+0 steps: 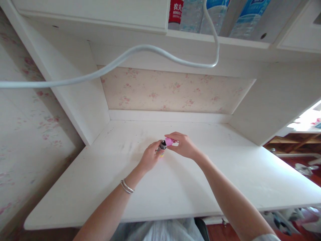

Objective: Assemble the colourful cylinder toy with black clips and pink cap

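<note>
My left hand (149, 157) is closed around a small bottle (163, 145) with a dark, uncapped mouth and a ringed neck. A bit of yellow shows at its lower side, but my fingers hide most of its body. Between the thumb and fingers of my right hand (185, 145) is a pink cap (169, 142), held right beside the bottle's mouth. Whether cap and bottle touch, I cannot tell. Both hands are over the middle of the white desk (170, 190).
A white cable (140, 48) hangs across the view in front of the upper shelf. Water bottles (215, 16) stand in that shelf. White side panels (72, 80) and a flowered back wall (163, 88) enclose the desk. Wooden shelving (288, 145) stands at the right.
</note>
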`<state>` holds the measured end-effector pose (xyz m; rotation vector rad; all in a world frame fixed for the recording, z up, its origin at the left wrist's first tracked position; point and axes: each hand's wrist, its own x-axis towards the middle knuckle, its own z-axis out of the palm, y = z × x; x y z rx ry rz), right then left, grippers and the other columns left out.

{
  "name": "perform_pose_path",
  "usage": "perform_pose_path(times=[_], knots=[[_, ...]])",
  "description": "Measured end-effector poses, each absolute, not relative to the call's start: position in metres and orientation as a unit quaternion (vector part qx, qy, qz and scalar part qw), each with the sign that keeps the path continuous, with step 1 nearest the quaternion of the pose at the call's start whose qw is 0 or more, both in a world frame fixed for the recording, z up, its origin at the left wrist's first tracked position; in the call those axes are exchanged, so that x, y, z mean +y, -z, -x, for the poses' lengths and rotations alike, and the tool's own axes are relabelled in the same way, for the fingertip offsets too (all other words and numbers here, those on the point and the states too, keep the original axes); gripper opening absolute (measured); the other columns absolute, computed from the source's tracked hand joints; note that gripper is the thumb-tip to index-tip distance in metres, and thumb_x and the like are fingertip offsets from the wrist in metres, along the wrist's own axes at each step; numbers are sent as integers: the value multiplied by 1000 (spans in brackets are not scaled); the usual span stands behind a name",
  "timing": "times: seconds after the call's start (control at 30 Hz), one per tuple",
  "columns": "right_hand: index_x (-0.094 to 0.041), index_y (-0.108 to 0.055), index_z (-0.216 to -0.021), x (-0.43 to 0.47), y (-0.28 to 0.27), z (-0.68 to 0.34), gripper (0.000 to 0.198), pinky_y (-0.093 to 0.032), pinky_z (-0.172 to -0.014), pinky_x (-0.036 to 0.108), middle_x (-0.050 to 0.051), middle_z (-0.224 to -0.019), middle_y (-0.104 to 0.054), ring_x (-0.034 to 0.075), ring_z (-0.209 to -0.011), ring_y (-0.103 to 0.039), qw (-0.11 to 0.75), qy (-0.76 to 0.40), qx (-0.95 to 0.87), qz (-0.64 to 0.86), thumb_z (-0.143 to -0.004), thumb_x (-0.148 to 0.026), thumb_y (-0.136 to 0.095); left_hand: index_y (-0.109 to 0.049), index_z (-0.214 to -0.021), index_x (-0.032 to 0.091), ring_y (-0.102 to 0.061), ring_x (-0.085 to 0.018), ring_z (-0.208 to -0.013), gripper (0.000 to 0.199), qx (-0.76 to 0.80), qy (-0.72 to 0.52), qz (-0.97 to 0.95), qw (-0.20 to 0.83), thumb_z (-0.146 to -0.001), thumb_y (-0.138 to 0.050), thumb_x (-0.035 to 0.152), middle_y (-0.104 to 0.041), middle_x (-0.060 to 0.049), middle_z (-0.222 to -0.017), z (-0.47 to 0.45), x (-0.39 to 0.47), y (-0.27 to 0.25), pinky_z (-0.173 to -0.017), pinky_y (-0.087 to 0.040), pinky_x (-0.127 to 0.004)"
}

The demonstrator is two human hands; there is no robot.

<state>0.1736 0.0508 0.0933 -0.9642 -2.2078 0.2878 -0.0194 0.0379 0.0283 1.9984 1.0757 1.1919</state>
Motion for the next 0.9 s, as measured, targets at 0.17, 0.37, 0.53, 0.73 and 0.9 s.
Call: perform_pose_path(times=[0.17,0.37,0.53,0.73,0.9], knots=[[-28,-57,-127,44,-111,-177,47,-47,-89,30,7,-116,-60,18,-100,-60,250,-112,-894,354,-81,-22,-63,-56,-123,23,-54,-21,-108,37,393,-443,-780,204,-86,-56,20,-61,-7,-116,19,35,-32,-97,-43,-36],[-29,-50,-135,37,-117,-173,53,-44,-93,32,6,-126,-56,20,-106,-59,163,-96,-901,390,-84,-15,-53,-58,-118,24,-53,-21,-110,34,395,-440,-784,190,-85,-59,20,-61,-5,-117,18,31,-34,-99,-42,-38],[-24,-49,-135,36,-114,-169,51,-44,-86,29,8,-119,-59,20,-102,-59,146,-97,-900,398,-85,-19,-56,-59,-114,24,-54,-21,-108,33,396,-443,-782,188,-82,-63,21,-62,-4,-114,18,30,-33,-98,-42,-36],[-23,-65,-100,33,-121,-164,19,-42,-72,25,4,-92,-63,16,-81,-59,137,-80,-899,408,-82,-19,-61,-60,-110,24,-56,-19,-103,33,409,-450,-770,194,-78,-69,23,-64,-3,-109,17,31,-33,-93,-44,-34],[-24,-66,-94,33,-122,-162,30,-42,-76,25,2,-95,-65,16,-89,-59,162,-105,-906,377,-75,-4,-56,-60,-107,21,-56,-20,-103,32,420,-445,-767,193,-77,-70,27,-63,-5,-107,17,32,-30,-93,-44,-35]])
